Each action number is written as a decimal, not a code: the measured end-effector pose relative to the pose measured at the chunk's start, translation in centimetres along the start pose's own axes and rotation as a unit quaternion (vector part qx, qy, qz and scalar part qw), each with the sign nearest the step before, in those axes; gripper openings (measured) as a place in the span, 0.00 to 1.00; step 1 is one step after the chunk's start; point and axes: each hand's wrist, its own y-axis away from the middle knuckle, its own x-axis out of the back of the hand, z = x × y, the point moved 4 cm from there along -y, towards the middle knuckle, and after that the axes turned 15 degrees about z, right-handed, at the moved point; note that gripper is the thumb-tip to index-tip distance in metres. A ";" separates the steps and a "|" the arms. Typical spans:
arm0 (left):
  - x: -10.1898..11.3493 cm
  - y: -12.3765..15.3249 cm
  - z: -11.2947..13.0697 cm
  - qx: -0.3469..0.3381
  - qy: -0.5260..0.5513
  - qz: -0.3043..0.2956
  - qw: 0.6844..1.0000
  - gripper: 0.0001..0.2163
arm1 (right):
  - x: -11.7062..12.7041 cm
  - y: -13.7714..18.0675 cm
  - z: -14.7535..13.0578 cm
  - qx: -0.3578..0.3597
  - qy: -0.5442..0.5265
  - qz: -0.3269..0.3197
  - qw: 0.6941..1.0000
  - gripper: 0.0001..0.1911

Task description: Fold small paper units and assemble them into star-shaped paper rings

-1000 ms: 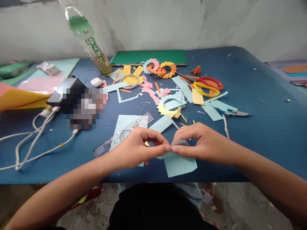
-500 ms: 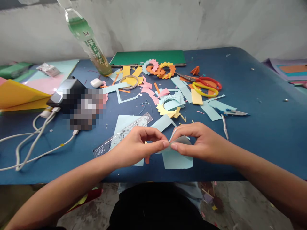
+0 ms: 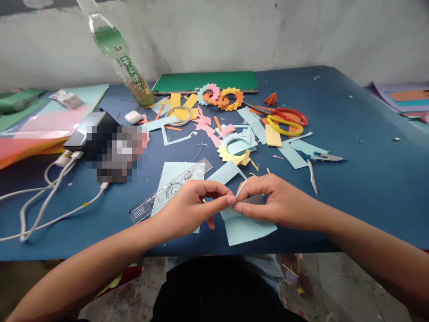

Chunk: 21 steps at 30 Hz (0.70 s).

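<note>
My left hand [image 3: 189,208] and my right hand [image 3: 273,201] meet at the near edge of the blue table [image 3: 351,179], thumbs and forefingers pinched together on a folded piece of light blue paper [image 3: 246,226]. The paper's lower part lies flat below my fingertips, and its upper flap is bent up between them. A clear plastic ruler [image 3: 169,190] lies just beyond my left hand on another light blue sheet [image 3: 174,172].
Paper scraps and folded paper rings [image 3: 221,96] litter the middle. Red and yellow scissors [image 3: 284,120], a compass [image 3: 313,163], a tape roll [image 3: 179,114], a green cutting mat [image 3: 208,82], a tilted bottle [image 3: 122,58], a phone with white cables [image 3: 50,188] and coloured sheets [image 3: 40,129] lie around.
Both hands stay pinched on the light blue paper; its lower part has shifted slightly and the flap is pressed flatter. The coloured sheets at the left have settled lower.
</note>
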 end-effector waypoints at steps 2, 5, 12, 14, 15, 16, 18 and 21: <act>0.1 0.1 0.2 -0.002 0.001 0.008 1.000 0.07 | 0.1 0.0 -0.2 0.004 0.006 0.004 1.000 0.06; 0.3 0.2 0.2 0.005 -0.016 0.005 1.000 0.07 | 0.2 0.0 -0.4 0.013 0.006 0.006 1.000 0.07; 0.2 0.1 -0.2 0.013 0.006 0.004 1.000 0.08 | 0.3 0.0 -0.2 0.004 -0.003 0.010 1.000 0.07; 0.2 0.0 -0.1 0.015 0.022 0.022 0.999 0.09 | 0.4 0.0 0.0 -0.010 -0.015 0.013 1.000 0.07; 0.3 0.0 -0.1 0.015 0.027 0.034 0.999 0.09 | 0.4 0.0 0.0 -0.016 -0.019 0.015 1.000 0.08; 0.3 -0.1 0.0 0.014 0.030 0.044 0.998 0.10 | 0.4 0.0 0.1 -0.022 -0.021 0.015 0.999 0.08; 0.5 -0.1 0.2 0.012 0.029 0.054 0.998 0.10 | 0.4 0.0 0.2 -0.031 -0.022 0.015 0.999 0.09; 0.6 -0.1 0.4 0.021 0.012 0.040 0.999 0.11 | 0.4 0.0 0.2 -0.039 -0.019 0.015 0.999 0.09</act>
